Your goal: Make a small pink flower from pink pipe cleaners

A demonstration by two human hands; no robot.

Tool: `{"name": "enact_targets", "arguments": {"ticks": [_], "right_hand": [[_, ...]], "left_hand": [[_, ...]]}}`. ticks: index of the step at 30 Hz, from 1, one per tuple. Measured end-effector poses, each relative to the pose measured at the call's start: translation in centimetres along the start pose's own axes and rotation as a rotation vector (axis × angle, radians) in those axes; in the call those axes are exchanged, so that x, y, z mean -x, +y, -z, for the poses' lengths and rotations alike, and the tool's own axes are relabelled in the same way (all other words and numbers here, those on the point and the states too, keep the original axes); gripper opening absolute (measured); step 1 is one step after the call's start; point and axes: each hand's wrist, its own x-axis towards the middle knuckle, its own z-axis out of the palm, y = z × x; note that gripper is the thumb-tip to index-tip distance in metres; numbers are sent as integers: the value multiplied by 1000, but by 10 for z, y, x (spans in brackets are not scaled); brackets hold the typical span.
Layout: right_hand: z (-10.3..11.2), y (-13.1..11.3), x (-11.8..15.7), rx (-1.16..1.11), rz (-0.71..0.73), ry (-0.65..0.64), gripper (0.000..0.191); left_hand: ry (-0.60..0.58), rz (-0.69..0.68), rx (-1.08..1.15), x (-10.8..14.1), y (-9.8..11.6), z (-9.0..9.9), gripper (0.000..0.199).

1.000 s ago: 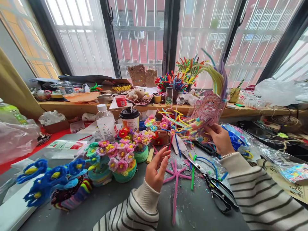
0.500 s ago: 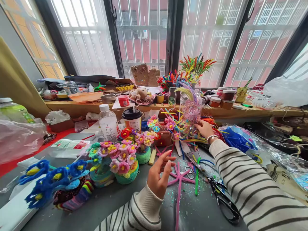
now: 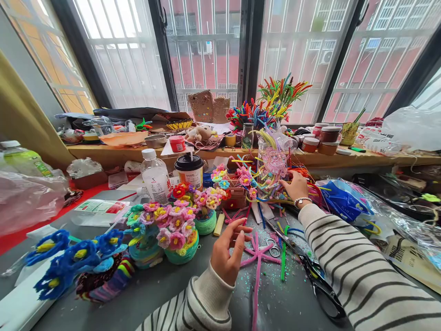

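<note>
My left hand (image 3: 227,252) hovers over the grey table, its fingers apart and slightly bent, with nothing in it. Just right of it lies a pink pipe-cleaner flower shape (image 3: 257,253), several short arms spreading from one long stem. My right hand (image 3: 296,187) reaches to a clear bag (image 3: 274,161) of coloured pipe cleaners with a pink decorated front. Its fingers are bent in at the bag's right side, among loose strands; what they pinch is hidden. Large black-handled scissors (image 3: 320,285), small scissors (image 3: 274,248) and a green pipe cleaner (image 3: 284,257) lie nearby.
Pots of pink fuzzy flowers (image 3: 177,225) and blue fuzzy flowers (image 3: 81,253) stand at left. Behind them are a plastic bottle (image 3: 155,177) and a lidded paper cup (image 3: 189,170). A blue packet (image 3: 346,200) lies at right. Paint jars (image 3: 329,134) line the windowsill.
My right hand has shifted slightly right and down beside the bag of pipe cleaners. The bag's upper strands have tipped lower. My left hand has hardly moved.
</note>
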Motion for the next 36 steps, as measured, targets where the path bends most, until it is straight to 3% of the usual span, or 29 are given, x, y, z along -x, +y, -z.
{"name": "enact_targets", "arguments": {"ticks": [13, 18, 21, 23, 25, 27, 30, 36], "right_hand": [[30, -7, 13, -111, 88, 18, 26], [61, -27, 45, -190, 127, -42, 21], [79, -41, 84, -243, 182, -169, 22], [86, -49, 111, -278, 233, -367, 22], [87, -53, 134, -224, 266, -570, 18], [84, -57, 150, -135, 313, -691, 9], [76, -61, 164, -62, 313, -668, 10], [72, -67, 166, -75, 349, -530, 9]], "left_hand": [[61, 55, -81, -6, -4, 1, 19], [-26, 47, -249, -8, -10, 2, 20], [-48, -6, -436, -8, -15, 2, 20], [-84, -14, -556, -8, -18, 3, 16], [-184, 25, -645, -6, -19, 4, 13], [-292, 74, -711, -5, -19, 5, 17], [-342, 86, -749, -4, -21, 7, 17], [-280, 51, -638, -5, -18, 4, 11]]}}
